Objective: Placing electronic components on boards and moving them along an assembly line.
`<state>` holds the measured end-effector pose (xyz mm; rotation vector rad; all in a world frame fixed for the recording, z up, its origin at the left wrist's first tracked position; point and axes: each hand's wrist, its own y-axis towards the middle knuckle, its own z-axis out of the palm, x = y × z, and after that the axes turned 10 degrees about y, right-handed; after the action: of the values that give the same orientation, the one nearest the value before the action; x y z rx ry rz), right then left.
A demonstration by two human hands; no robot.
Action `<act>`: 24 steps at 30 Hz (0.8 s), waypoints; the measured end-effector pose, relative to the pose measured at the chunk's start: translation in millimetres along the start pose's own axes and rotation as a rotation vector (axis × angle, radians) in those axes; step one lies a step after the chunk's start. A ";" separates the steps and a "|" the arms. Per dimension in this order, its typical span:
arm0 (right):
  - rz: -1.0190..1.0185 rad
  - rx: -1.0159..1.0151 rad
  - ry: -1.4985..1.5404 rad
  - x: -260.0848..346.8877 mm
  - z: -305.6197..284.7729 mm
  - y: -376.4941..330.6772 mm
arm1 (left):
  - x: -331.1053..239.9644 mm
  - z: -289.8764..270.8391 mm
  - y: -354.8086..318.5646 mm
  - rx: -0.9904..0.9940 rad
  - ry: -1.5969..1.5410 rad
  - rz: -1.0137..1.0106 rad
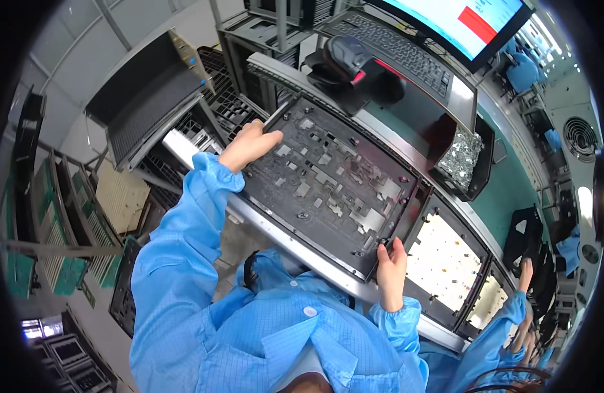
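A black rectangular carrier plate (pixel 269 180) with many shaped cut-outs and small pegs lies tilted across metal conveyor rails (pixel 295 245) in front of me. At its left edge, my left hand (pixel 251 145) is closed on the rim, with the thumb over the top. My right hand (pixel 391 272) grips the near right corner, finger and thumb at the rim. The undersides of both holds are hidden by the plate. Right of it on the same line sits another black carrier (pixel 412 288) with a pale board (pixel 446 262) in it.
Beyond the rails are a handheld scanner (pixel 348 56), a keyboard (pixel 393 42), a monitor (pixel 475 29) and a black bin (pixel 480 187) of small metal pieces (pixel 464 154). Racks with green boards (pixel 53 245) stand at left. A co-worker's hand (pixel 526 275) is at far right.
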<state>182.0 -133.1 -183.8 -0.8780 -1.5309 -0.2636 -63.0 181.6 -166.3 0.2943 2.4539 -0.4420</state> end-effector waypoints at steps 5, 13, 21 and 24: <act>-0.052 -0.039 -0.147 -17.4 -1.6 20.2 | -4.6 25.6 25.1 -0.068 0.076 0.030; -0.299 -0.101 -0.436 -39.3 -1.7 20.6 | 6.6 25.9 49.8 -0.086 0.165 0.067; -0.557 -0.062 -0.204 38.7 9.9 -6.0 | 51.6 -94.9 134.0 -0.961 0.018 -0.294; -0.508 0.020 -0.149 48.0 13.3 -11.2 | 41.3 -104.2 133.5 -0.919 0.047 -0.282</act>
<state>168.6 -114.6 -138.2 -0.4867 -1.8798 -0.5578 -109.9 348.1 -145.6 -0.4308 2.4650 0.5971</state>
